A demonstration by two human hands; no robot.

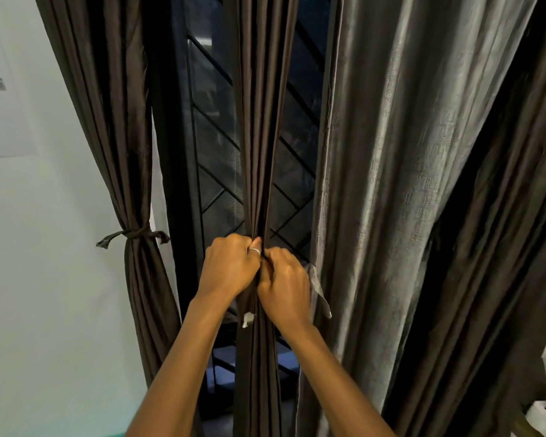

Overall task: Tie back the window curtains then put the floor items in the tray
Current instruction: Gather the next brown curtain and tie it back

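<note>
Tied left curtain [120,146], window grille [215,159], grey curtain [391,184] beside hands

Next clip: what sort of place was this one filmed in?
Probably a room in a home, at a window. A tied curtain and the middle curtain, gripped by the left hand and right hand, hang before a window grille of diagonal bars, beside a plain pale wall.
</note>
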